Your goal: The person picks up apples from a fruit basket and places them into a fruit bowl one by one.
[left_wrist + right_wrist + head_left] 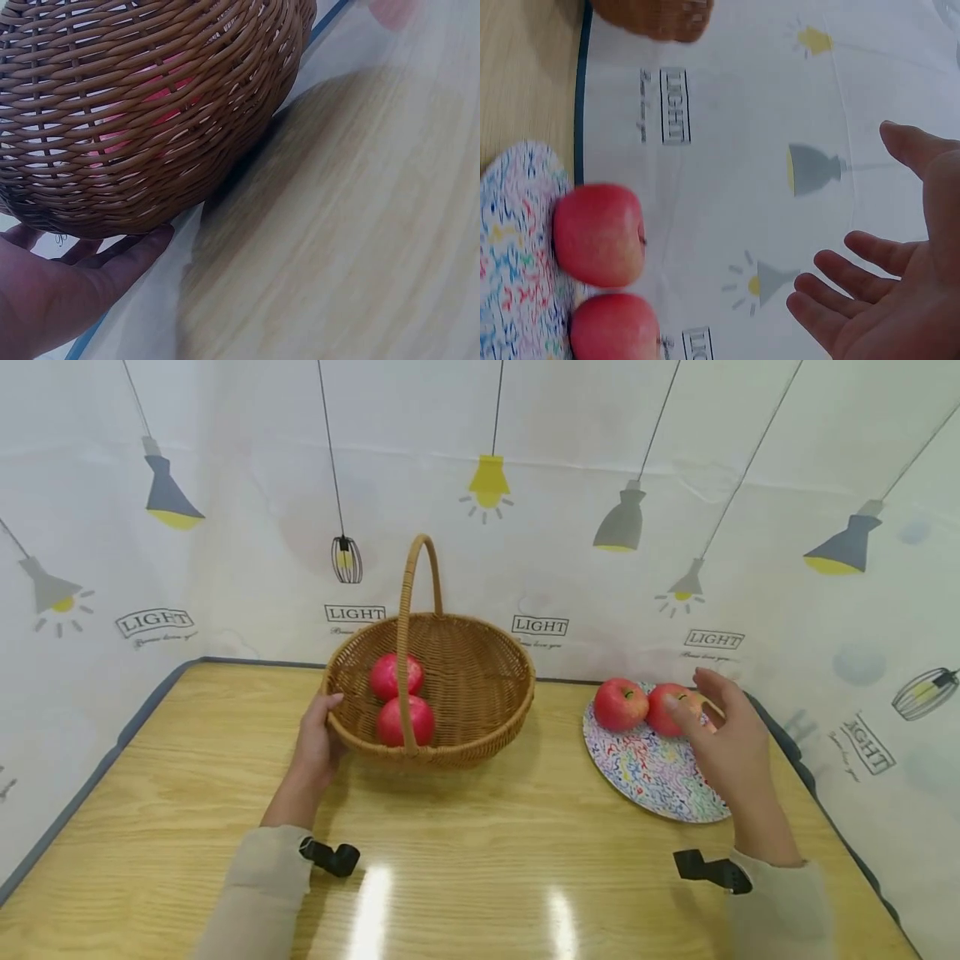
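Note:
A brown wicker basket [480, 693] with a tall arched handle stands on the left-centre of the table. Two round pinkish-red fruits [406, 721] lie in its left half. My left hand [318, 739] grips the basket's left end, with one fingertip over the rim; in the left wrist view its fingers lie against the weave. Over the right side of a speckled plate [637, 772], my right hand [731, 747] hovers with fingers spread and nothing in them. Red apples [621, 704] sit at the plate's back edge; the hand partly covers them. In the right wrist view they are apart from the hand.
The wooden table [487, 852] ends at a dark blue edging [150, 714]. Behind and beside it hangs a pale cloth [570, 560] printed with lamps, close behind basket and plate. Black straps with small mounts [330, 857] circle both wrists.

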Motion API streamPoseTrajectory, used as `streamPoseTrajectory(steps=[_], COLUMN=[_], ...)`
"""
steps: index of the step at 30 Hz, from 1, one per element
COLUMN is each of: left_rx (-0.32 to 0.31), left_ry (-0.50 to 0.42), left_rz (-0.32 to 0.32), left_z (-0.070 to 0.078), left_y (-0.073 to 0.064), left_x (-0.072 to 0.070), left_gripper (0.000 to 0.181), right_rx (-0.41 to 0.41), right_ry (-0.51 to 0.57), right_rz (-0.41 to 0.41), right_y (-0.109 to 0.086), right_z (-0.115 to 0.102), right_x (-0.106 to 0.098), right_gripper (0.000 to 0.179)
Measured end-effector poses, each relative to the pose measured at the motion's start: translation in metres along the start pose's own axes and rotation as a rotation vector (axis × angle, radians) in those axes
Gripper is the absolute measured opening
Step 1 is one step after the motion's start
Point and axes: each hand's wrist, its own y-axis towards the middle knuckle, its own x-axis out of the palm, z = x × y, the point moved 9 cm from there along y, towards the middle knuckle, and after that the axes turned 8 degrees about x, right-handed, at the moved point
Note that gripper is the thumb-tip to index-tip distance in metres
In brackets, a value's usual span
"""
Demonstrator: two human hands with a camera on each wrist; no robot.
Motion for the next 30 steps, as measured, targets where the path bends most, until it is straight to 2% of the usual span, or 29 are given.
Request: streamPoseTrajectory(steps=[4,9,12,18,21,23,27,30], left_rx=[0.005,-0.034,-0.053,-0.063,-0.067,-0.066,-0.051,-0.055], left_ry=[-0.013,-0.031,-0.03,-0.042,-0.05,-0.044,-0.03,-0.038], left_rz=[-0.014,0.037,0.055,0.087,0.104,0.091,0.048,0.046], left_z=[0.0,-0.001,-0.001,0.0,0.0,0.0,0.0,0.0], left_y=[-0.002,-0.003,-0.004,-0.007,-0.008,-0.007,-0.003,-0.002], left_x=[0.007,0.004,0.004,-0.001,-0.006,-0.005,0.002,0.005], left_gripper=[0.075,0.073,0.073,0.07,0.071,0.072,0.073,0.073], right_rx=[-0.075,-0.169,-0.193,-0.184,-0.194,-0.187,-0.15,-0.099], right_ry=[0.045,0.124,0.196,0.329,0.332,0.33,0.278,0.261], right_rz=[-0.059,-0.169,-0.251,-0.426,-0.479,-0.5,-0.518,-0.545], right_y=[-0.011,-0.019,-0.022,-0.027,-0.028,-0.027,-0.023,-0.019], right_z=[-0.021,-0.054,-0.074,-0.116,-0.135,-0.143,-0.15,-0.152], right_x=[0.017,0.051,0.073,0.114,0.134,0.146,0.164,0.177], right_gripper=[0.069,0.063,0.059,0.058,0.058,0.058,0.059,0.06])
